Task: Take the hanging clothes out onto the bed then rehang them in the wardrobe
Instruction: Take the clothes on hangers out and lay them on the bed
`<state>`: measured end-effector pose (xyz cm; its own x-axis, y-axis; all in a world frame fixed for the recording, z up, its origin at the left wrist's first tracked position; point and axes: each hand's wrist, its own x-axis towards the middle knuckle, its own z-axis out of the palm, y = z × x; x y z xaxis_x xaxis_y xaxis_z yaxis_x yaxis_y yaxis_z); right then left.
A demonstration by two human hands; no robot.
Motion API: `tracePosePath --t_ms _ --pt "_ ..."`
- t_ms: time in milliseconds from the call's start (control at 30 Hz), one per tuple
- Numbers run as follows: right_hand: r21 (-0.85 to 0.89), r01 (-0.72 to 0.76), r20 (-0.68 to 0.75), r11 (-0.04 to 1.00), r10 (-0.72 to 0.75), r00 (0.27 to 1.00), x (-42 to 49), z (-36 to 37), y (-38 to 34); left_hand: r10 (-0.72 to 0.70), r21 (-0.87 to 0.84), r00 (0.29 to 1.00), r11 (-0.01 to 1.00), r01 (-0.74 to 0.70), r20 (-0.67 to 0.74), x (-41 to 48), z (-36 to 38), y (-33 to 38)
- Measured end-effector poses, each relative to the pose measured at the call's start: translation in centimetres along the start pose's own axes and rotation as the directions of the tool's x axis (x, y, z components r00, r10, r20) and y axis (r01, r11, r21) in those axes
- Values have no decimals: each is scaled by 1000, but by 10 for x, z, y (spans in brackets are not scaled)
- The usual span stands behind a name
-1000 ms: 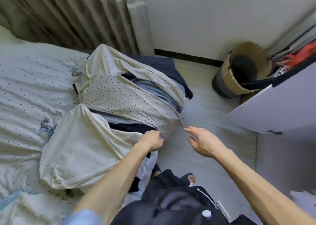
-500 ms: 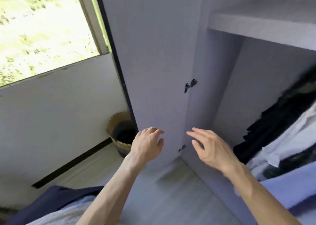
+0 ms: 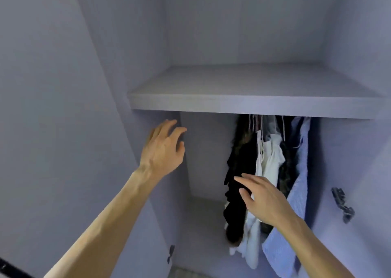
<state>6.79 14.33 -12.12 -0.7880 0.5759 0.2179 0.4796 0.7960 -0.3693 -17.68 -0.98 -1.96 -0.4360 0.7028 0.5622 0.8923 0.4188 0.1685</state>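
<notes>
Here, both hands are raised into the open wardrobe. The left hand is held near the left inner wall, just under the shelf, fingers spread and nothing gripped. The right hand is also open, its fingers relaxed in front of the hanging clothes; whether they are touched cannot be told. The clothes are bunched at the right below the shelf: a black garment, a white garment and a blue striped shirt. The hanger hooks should probably be gathered and lifted together, and the cloth not pulled. No brand, label or writing can be read.
</notes>
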Motion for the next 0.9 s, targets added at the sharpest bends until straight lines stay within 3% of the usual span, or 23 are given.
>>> tracePosePath --t_ms 133,233,333,400,900 --pt "-63 -113 9 992 114 993 19 -4 11 108 -28 988 993 -112 -113 64 0 -1" --pt "-73 -196 43 978 199 979 36 0 18 135 -4 990 991 -135 -42 95 16 0" --pt "-39 -257 89 966 259 962 56 5 19 94 7 990 995 -96 108 109 44 -2" --pt "-1 -292 116 956 291 950 75 10 21 65 2 989 998 -66 136 109 61 -3" --pt "139 -463 55 876 460 886 199 39 52 -51 31 999 998 51 10 112 98 6"
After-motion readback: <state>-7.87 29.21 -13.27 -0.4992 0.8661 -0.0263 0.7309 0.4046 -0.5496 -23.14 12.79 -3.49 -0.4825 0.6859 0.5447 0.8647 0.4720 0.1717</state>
